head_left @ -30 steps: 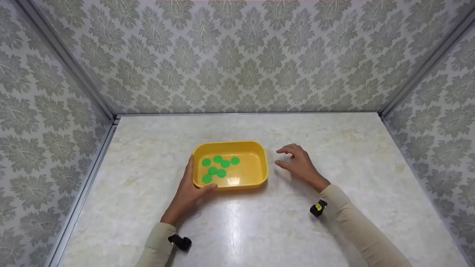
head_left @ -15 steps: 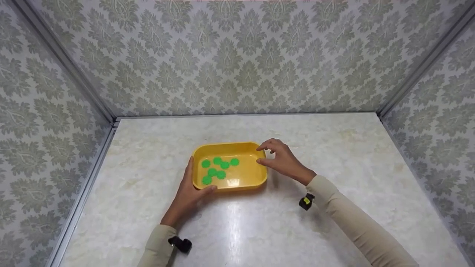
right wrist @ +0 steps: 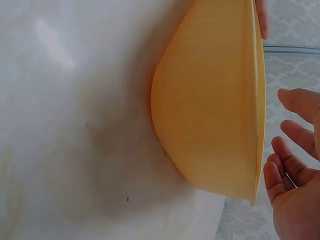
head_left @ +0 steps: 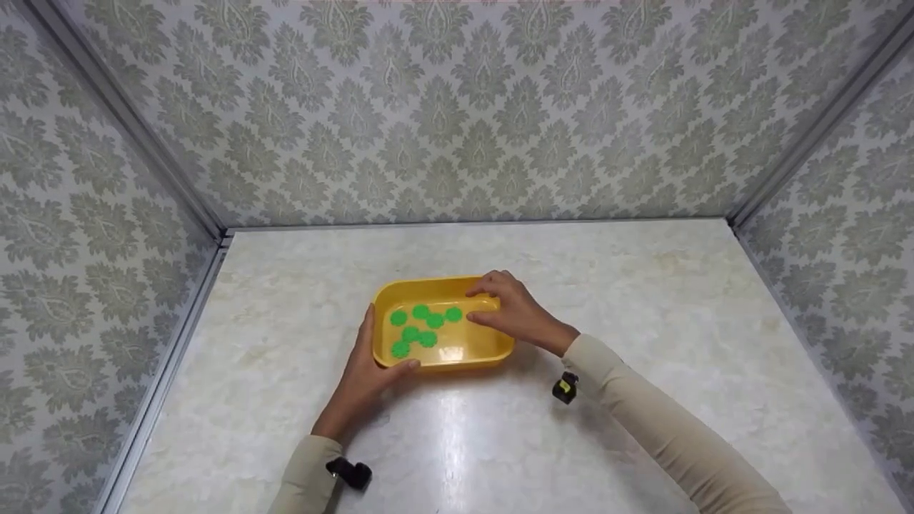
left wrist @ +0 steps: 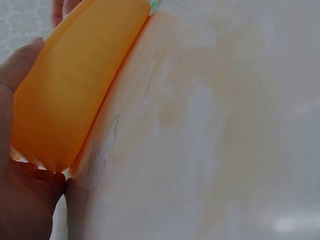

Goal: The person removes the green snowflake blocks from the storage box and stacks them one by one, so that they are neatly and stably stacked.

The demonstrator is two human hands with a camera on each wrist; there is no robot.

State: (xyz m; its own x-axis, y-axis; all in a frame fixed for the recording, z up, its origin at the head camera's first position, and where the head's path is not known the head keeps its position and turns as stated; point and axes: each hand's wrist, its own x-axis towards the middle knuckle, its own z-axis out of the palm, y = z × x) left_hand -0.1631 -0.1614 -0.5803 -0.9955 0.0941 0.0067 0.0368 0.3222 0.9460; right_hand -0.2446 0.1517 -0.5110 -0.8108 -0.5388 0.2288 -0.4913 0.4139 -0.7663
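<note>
A rectangular yellow tub (head_left: 428,290) with rounded corners stands on the table. On its floor, mostly to the left, lie several small green discs (head_left: 435,320) with scalloped edges; some overlap or touch. My left hand (head_left: 360,377) grips the tub's near left corner, thumb at the near rim and fingers along the left side. In the left wrist view that hand (left wrist: 22,195) cups the tub's orange-looking outer wall (left wrist: 80,90). Over the tub's right end hovers my right hand (head_left: 518,310), thumb and fingers parted, nothing between them. The right wrist view shows its fingers (right wrist: 297,135) loosely bent beyond the rim.
The pale marbled table (head_left: 643,285) extends around the tub. Patterned walls (head_left: 457,107) enclose it at the back and both sides, with metal rails (head_left: 171,314) along the left edge. Black wrist cameras (head_left: 350,472) hang below both forearms.
My right hand has moved left, from beside the tub to above its right end, its fingers still parted. The left hand keeps its grip, and the green discs lie as before.
</note>
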